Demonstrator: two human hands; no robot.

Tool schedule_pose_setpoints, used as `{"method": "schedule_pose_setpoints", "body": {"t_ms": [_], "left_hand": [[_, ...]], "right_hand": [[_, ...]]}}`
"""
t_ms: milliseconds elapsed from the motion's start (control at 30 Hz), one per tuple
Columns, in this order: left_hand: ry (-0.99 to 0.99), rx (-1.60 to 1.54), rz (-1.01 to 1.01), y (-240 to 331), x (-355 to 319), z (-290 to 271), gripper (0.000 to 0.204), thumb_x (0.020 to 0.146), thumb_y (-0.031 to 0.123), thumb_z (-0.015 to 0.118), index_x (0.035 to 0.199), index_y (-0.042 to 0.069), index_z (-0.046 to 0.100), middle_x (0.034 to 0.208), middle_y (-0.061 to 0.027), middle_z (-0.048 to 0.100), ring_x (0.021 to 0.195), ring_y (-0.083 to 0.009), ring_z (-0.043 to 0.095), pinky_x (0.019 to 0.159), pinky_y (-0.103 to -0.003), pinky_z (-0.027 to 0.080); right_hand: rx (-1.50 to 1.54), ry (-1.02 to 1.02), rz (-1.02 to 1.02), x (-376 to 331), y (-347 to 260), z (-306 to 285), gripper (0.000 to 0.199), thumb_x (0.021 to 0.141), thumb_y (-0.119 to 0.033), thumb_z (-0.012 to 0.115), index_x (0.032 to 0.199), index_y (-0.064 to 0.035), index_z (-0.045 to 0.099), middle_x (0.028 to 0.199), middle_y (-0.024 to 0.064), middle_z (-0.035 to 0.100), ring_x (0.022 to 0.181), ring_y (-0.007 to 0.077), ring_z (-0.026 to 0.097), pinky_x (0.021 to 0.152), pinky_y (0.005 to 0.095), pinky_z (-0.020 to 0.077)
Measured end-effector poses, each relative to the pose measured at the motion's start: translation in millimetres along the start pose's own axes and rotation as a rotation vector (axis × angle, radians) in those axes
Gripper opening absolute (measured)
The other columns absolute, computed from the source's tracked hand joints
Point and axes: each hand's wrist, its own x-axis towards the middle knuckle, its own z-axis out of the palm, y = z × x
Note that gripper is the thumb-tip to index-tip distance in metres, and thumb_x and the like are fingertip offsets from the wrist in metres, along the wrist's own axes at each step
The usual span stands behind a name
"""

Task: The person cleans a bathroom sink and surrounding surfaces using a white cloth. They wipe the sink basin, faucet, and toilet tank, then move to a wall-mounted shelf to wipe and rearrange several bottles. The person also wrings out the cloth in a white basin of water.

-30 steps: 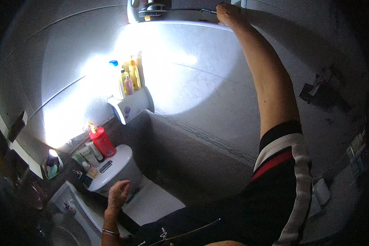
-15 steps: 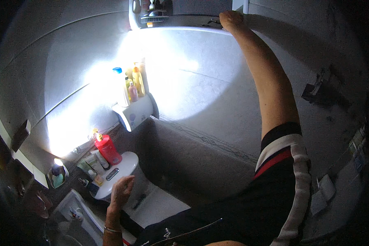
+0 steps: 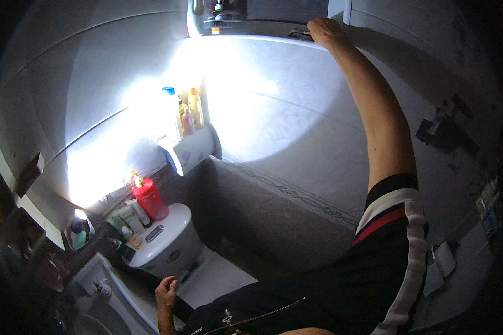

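My right arm reaches up to a wall ledge point(image 3: 262, 39) at the top of the view. My right hand point(image 3: 325, 32) is closed at the ledge's right end, beside a small dark metal piece point(image 3: 300, 34); whatever its fingers grip is hidden. Below, at the lower left, my left hand point(image 3: 166, 291) hangs with loosely curled fingers and nothing visible in them. The white toilet tank point(image 3: 176, 226) is the thing nearest to it. On that tank stand a red pump bottle point(image 3: 151, 200) and several tubes and small bottles.
A white wall holder point(image 3: 189, 149) carries several bottles. Left of the toilet is a white washbasin point(image 3: 120, 296) with a tap point(image 3: 99, 287). A dark brush point(image 3: 218, 24) lies at the ledge's left end. Strong light falls on the left wall; a dark bracket point(image 3: 430, 131) shows at right.
My left hand has dropped away from the toilet tank, down toward my body. My right hand stays at the ledge's right end. The view has shifted slightly.
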Motion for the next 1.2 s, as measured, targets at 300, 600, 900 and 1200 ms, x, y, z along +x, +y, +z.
{"method": "schedule_pose_setpoints", "body": {"t_ms": [300, 600, 900, 1200], "left_hand": [[0.003, -0.012, -0.022, -10, -14, 7, 0.017, 0.082, 0.009, 0.056, 0.097, 0.001, 0.060, 0.083, -0.0048, 0.061, 0.076, -0.0122, 0.057, 0.070, -0.025, 0.046], [0.072, 0.117, -0.085, -62, -31, -2, 0.020, 0.080, 0.012, 0.055, 0.096, 0.000, 0.059, 0.081, -0.0085, 0.062, 0.075, -0.0160, 0.059, 0.068, -0.028, 0.046], [0.104, 0.061, -0.117, -45, -38, -5, 0.021, 0.080, 0.012, 0.056, 0.095, -0.001, 0.059, 0.080, -0.0087, 0.062, 0.074, -0.0165, 0.059, 0.069, -0.029, 0.046], [0.091, 0.112, -0.065, -70, -29, -2, 0.022, 0.080, 0.014, 0.055, 0.098, 0.001, 0.059, 0.085, -0.0101, 0.062, 0.077, -0.0192, 0.059, 0.071, -0.030, 0.046]], "right_hand": [[-0.078, 0.131, 0.033, 3, 5, 4, 0.014, 0.082, -0.008, 0.053, 0.079, -0.0011, 0.064, 0.080, 0.0148, 0.064, 0.075, 0.0238, 0.064, 0.061, 0.0369, 0.0538], [-0.046, 0.107, 0.090, -1, 0, 1, 0.017, 0.083, -0.008, 0.050, 0.078, -0.0006, 0.065, 0.078, 0.0159, 0.064, 0.071, 0.0254, 0.064, 0.058, 0.0388, 0.0531], [0.134, 0.260, -0.027, 17, 8, 9, 0.020, 0.085, -0.018, 0.050, 0.085, -0.0031, 0.063, 0.075, 0.0168, 0.063, 0.072, 0.0287, 0.064, 0.057, 0.0400, 0.0523], [0.786, 0.556, 0.040, 47, -55, -23, 0.030, 0.083, -0.032, 0.054, 0.096, -0.0047, 0.059, 0.085, 0.0183, 0.062, 0.083, 0.0304, 0.063, 0.065, 0.0403, 0.0515]]}}
